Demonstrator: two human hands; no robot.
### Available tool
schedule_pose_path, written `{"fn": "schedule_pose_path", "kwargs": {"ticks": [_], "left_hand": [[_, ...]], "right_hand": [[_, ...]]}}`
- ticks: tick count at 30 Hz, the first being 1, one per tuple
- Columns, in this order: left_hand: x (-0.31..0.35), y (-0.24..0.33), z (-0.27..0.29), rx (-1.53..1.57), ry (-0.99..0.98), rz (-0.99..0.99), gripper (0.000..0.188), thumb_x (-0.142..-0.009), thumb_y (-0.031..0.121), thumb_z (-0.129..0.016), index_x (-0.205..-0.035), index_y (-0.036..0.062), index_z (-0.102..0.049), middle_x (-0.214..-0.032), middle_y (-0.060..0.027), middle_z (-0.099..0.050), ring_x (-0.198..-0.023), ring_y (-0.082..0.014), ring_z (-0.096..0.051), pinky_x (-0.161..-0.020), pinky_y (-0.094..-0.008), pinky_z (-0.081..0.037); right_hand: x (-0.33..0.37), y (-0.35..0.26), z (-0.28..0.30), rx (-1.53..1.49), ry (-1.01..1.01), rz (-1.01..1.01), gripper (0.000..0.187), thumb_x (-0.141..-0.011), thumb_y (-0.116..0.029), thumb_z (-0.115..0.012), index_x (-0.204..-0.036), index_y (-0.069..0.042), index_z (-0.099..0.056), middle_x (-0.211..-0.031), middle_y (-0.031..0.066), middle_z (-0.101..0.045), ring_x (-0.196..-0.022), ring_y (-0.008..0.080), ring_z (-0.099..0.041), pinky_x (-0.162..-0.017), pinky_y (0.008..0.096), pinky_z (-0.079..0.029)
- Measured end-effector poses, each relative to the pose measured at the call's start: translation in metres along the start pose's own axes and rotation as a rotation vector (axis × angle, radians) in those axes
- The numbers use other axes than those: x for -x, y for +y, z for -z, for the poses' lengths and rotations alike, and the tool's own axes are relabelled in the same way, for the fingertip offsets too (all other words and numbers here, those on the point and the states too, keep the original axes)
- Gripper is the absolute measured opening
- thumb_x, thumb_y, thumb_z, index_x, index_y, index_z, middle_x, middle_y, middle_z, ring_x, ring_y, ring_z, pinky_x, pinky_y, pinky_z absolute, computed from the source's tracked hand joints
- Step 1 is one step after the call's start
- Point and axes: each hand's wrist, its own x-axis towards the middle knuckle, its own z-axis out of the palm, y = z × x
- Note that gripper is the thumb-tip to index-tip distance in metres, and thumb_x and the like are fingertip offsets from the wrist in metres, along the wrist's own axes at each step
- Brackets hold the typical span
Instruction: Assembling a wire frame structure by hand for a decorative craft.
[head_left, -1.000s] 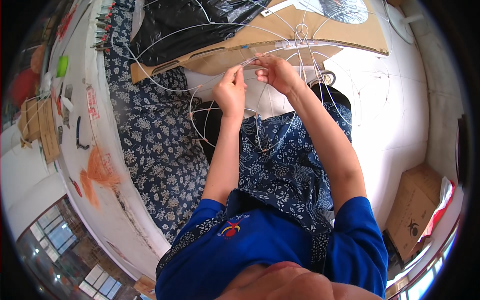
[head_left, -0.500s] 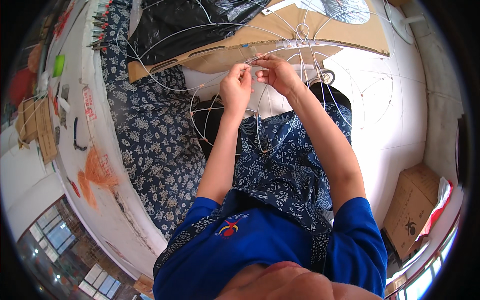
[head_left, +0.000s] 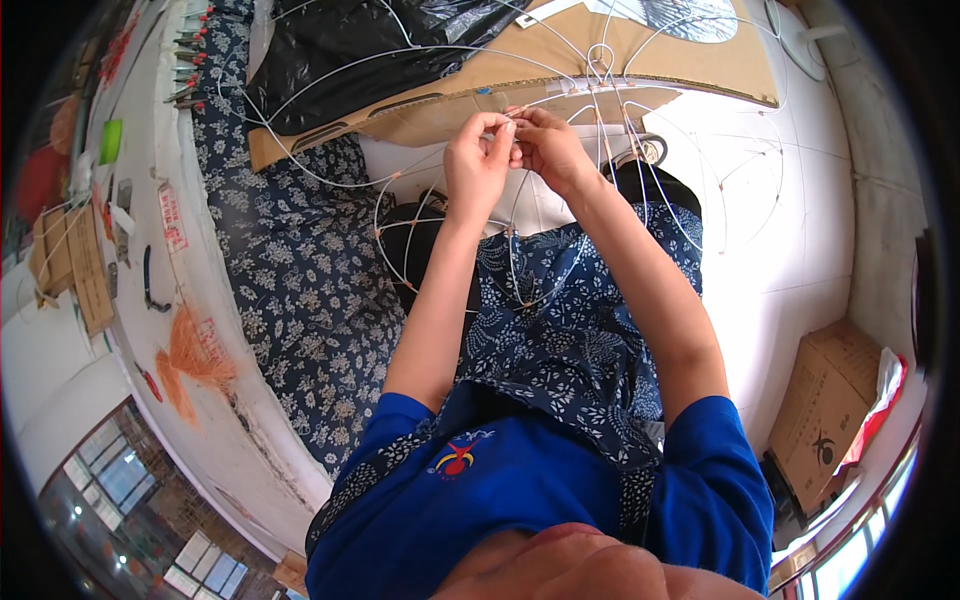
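A large frame of thin white wire (head_left: 397, 175), bound at its joints with small orange-brown ties, spreads over my lap and away from me. At the middle of it my left hand (head_left: 476, 165) is closed, thumb and fingers pinched together on the wire. My right hand (head_left: 552, 150) meets it there, its fingertips also pinched at the wire. The two hands' fingertips touch or nearly touch. Whatever small tie lies between them is hidden by the fingers. Loops of the frame hang below my hands over the dark blue patterned apron (head_left: 560, 330).
Ahead lie a cardboard sheet (head_left: 560, 65) and black plastic (head_left: 370, 70). The white bench (head_left: 190, 270) on the left holds pliers (head_left: 152, 280), orange fibres (head_left: 198, 350), green tape (head_left: 108, 142) and several clips (head_left: 188, 60). A cardboard box (head_left: 822, 410) stands at the right.
My hands have come closer together. My left hand has closed its pinch, and my right fingers have curled in against it. The view has shifted slightly.
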Motion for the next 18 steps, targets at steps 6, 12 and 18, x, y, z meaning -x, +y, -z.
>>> {"fn": "schedule_pose_path", "kwargs": {"ticks": [6, 12, 18], "left_hand": [[-0.031, 0.0, 0.006, -0.443, -0.005, -0.386, 0.01, -0.088, 0.011, -0.062, -0.085, 0.0013, -0.063, -0.085, -0.0043, -0.062, -0.083, -0.0146, -0.06, -0.072, -0.0286, -0.048], [-0.038, -0.02, 0.009, 0.055, -0.058, 0.052, 0.011, -0.086, 0.012, -0.065, -0.089, 0.0014, -0.066, -0.09, -0.0034, -0.065, -0.084, -0.0105, -0.059, -0.077, -0.0264, -0.046], [-0.042, -0.024, 0.005, -0.005, -0.085, -0.03, 0.012, -0.083, 0.012, -0.067, -0.09, 0.0017, -0.066, -0.092, -0.0049, -0.066, -0.087, -0.0138, -0.06, -0.079, -0.0273, -0.046]], "right_hand": [[0.001, 0.002, -0.014, 0.072, 0.145, 0.034, 0.028, -0.092, -0.013, -0.057, -0.113, 0.003, -0.048, -0.084, 0.0095, -0.062, -0.063, 0.0157, -0.064, -0.058, 0.0283, -0.056], [0.013, -0.024, -0.013, 0.702, 0.185, 0.045, 0.027, -0.084, -0.018, -0.065, -0.097, 0.006, -0.061, -0.077, 0.0144, -0.067, -0.069, 0.0225, -0.068, -0.06, 0.0335, -0.057], [0.006, -0.032, -0.011, 1.437, 0.345, 0.746, 0.014, -0.079, -0.022, -0.065, -0.088, -0.011, -0.067, -0.083, 0.0036, -0.067, -0.071, 0.0273, -0.066, -0.064, 0.0377, -0.052]]}}
